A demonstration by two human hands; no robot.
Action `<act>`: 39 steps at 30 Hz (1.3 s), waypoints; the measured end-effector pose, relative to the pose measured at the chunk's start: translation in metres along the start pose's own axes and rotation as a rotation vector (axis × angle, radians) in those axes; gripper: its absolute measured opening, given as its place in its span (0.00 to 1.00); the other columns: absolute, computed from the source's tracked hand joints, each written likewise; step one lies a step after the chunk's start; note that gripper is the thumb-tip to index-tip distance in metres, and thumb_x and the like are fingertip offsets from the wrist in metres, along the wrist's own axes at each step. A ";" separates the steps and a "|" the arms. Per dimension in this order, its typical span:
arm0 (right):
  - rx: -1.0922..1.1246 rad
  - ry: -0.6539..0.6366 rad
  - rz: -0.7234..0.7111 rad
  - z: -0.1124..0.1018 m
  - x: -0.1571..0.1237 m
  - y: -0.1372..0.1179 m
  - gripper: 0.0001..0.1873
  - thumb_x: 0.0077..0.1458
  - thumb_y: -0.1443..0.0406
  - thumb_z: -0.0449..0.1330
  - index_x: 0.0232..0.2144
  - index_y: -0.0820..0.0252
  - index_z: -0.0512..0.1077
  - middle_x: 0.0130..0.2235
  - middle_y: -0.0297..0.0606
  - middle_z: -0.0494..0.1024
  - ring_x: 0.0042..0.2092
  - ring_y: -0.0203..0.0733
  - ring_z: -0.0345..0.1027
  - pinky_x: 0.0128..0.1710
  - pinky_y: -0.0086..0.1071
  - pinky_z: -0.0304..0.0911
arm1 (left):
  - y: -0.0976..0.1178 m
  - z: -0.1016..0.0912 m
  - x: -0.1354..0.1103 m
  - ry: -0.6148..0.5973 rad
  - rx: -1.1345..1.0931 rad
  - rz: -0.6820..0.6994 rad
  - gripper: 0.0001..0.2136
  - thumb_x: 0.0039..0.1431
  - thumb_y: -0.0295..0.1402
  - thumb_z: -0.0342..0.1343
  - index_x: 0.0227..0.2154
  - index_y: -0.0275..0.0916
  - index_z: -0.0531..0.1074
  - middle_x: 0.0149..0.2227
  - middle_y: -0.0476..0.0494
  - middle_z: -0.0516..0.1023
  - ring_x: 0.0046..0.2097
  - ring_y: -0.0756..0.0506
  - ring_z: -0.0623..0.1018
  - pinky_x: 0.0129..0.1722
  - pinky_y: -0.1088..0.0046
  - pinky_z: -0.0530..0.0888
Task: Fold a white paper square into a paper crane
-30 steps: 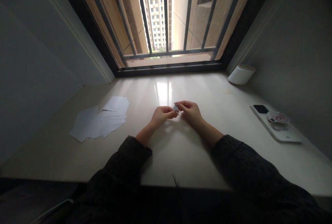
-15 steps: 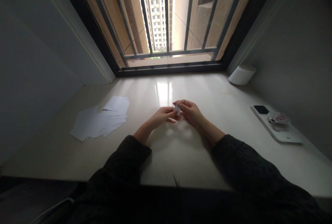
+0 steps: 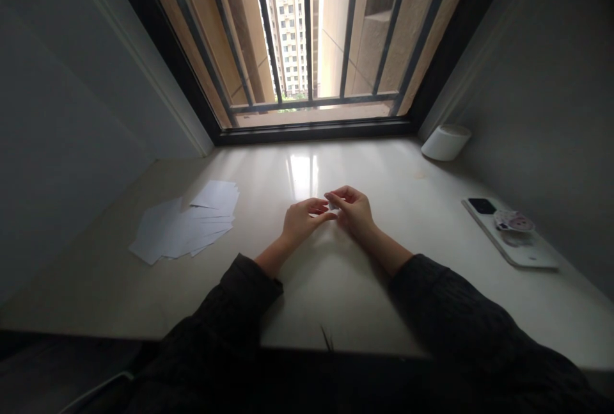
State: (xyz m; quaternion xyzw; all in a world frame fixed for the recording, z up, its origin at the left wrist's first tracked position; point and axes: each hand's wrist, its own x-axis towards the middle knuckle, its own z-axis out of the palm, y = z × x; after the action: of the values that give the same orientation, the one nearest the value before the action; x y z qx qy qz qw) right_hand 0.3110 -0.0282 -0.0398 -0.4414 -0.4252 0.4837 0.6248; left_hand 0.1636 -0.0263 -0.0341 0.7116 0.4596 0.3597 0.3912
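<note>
My left hand (image 3: 301,221) and my right hand (image 3: 354,209) meet just above the middle of the pale desk (image 3: 336,286). Both pinch a small folded piece of white paper (image 3: 334,208) between thumb and fingertips. Only a sliver of the paper shows between the fingers. Dark sleeves cover both forearms down to the wrists.
A loose fan of white paper sheets (image 3: 185,225) lies on the desk to the left. A white phone with a sticker grip (image 3: 509,231) lies at the right edge, and a white round container (image 3: 446,142) stands at the back right. A barred window (image 3: 307,36) runs along the desk's far side.
The small paper has turned within my fingers and shows less now. Both hands stayed at the desk's middle, with fingers shifting their pinch.
</note>
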 end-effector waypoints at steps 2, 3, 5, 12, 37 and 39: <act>0.005 -0.019 0.027 0.002 -0.002 -0.001 0.17 0.35 0.55 0.71 0.23 0.58 0.72 0.23 0.32 0.74 0.25 0.36 0.67 0.27 0.32 0.63 | 0.001 0.001 0.000 0.020 0.014 0.005 0.16 0.46 0.47 0.63 0.34 0.41 0.78 0.34 0.44 0.81 0.36 0.44 0.79 0.39 0.69 0.74; 0.004 -0.033 0.038 0.002 -0.002 -0.001 0.17 0.36 0.54 0.70 0.23 0.58 0.72 0.23 0.32 0.74 0.25 0.36 0.67 0.26 0.32 0.63 | 0.001 0.001 -0.001 0.026 0.011 0.010 0.15 0.47 0.47 0.62 0.33 0.41 0.78 0.34 0.44 0.81 0.37 0.45 0.79 0.39 0.69 0.74; 0.001 -0.067 0.047 0.002 -0.003 0.000 0.17 0.36 0.54 0.70 0.23 0.58 0.72 0.22 0.32 0.73 0.25 0.36 0.67 0.26 0.31 0.63 | 0.002 0.000 -0.001 0.033 0.004 0.019 0.14 0.49 0.47 0.60 0.32 0.41 0.78 0.34 0.45 0.81 0.37 0.45 0.79 0.38 0.70 0.73; 0.041 -0.076 0.065 -0.002 0.005 0.006 0.16 0.38 0.53 0.69 0.23 0.57 0.72 0.24 0.33 0.74 0.27 0.37 0.66 0.29 0.31 0.64 | 0.001 -0.001 0.002 0.069 -0.037 0.019 0.15 0.49 0.46 0.60 0.29 0.39 0.77 0.30 0.45 0.80 0.34 0.46 0.78 0.33 0.73 0.71; 0.005 -0.082 -0.011 -0.007 0.008 0.009 0.16 0.45 0.51 0.64 0.23 0.57 0.72 0.25 0.32 0.72 0.29 0.36 0.65 0.34 0.31 0.62 | -0.003 0.000 0.006 0.006 -0.423 -0.187 0.15 0.46 0.42 0.63 0.32 0.34 0.77 0.32 0.40 0.80 0.36 0.45 0.79 0.34 0.70 0.75; -0.008 -0.082 -0.011 -0.007 0.008 0.009 0.17 0.45 0.50 0.64 0.23 0.57 0.72 0.25 0.33 0.72 0.30 0.36 0.65 0.34 0.32 0.62 | -0.003 0.000 0.006 0.010 -0.439 -0.194 0.16 0.46 0.43 0.63 0.32 0.34 0.77 0.32 0.39 0.80 0.36 0.45 0.79 0.34 0.70 0.75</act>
State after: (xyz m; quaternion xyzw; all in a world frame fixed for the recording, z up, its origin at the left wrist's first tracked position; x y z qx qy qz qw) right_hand 0.3169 -0.0196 -0.0494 -0.4211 -0.4550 0.4963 0.6077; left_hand 0.1641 -0.0200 -0.0353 0.5603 0.4386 0.4149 0.5670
